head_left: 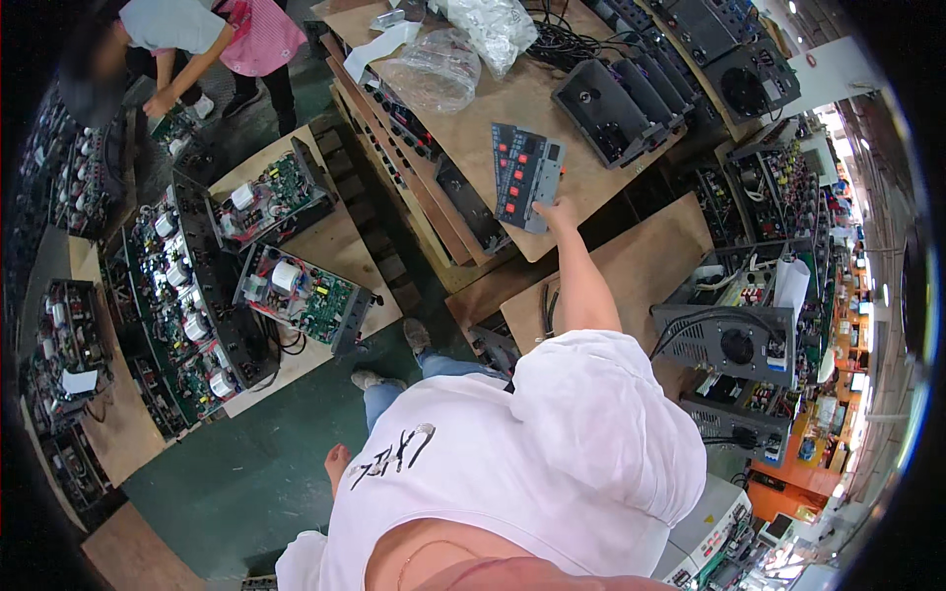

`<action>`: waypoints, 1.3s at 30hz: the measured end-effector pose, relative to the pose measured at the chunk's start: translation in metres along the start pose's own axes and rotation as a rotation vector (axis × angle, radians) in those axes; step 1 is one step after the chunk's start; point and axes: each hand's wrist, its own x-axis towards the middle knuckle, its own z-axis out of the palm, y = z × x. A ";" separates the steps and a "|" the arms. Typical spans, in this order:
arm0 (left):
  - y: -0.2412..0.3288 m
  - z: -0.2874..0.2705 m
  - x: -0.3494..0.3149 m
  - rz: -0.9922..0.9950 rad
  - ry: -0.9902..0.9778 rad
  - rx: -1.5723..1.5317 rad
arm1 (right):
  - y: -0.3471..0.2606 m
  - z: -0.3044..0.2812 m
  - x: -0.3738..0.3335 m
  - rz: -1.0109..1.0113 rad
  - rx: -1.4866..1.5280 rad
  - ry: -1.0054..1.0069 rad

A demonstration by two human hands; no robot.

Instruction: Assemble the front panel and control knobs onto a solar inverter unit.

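My right hand (556,214) reaches forward over a wooden board, its fingers closed on the near corner of a dark flat panel (533,184) with red square markings. A second, similar panel (506,146) shows partly from under its far left side. At my side, beside the white shirt, hangs my left hand (337,461). Only part of it shows, and its fingers are too hidden to read. Nearest the panels on the board are open dark metal housings (597,110) to the right.
Clear plastic bags (434,69) and black cables (562,39) lie at the board's far end. Open machines with green circuit boards (305,295) stand on wooden boards to the left. Grey fan housings (734,345) stand at right. Another person (177,39) handles a circuit board at far left.
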 end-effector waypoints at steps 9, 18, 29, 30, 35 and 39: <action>0.040 0.012 0.001 0.154 -0.065 0.083 | -0.002 -0.010 -0.006 -0.269 0.102 0.223; 0.191 0.077 -0.053 0.277 -0.001 0.223 | -0.074 -0.048 -0.078 -0.627 0.266 0.066; 0.343 0.144 -0.134 0.235 -0.289 -0.299 | -0.161 0.026 -0.200 -0.605 0.084 -1.421; 0.343 0.143 -0.140 0.266 -0.291 -0.308 | -0.163 0.030 -0.202 -0.588 0.009 -1.397; 0.340 0.141 -0.154 0.166 -0.351 -0.470 | -0.168 0.040 -0.202 -0.662 -0.051 -1.428; 0.343 0.149 -0.156 0.245 -0.325 -0.287 | -0.177 0.044 -0.202 -0.772 -0.033 -1.435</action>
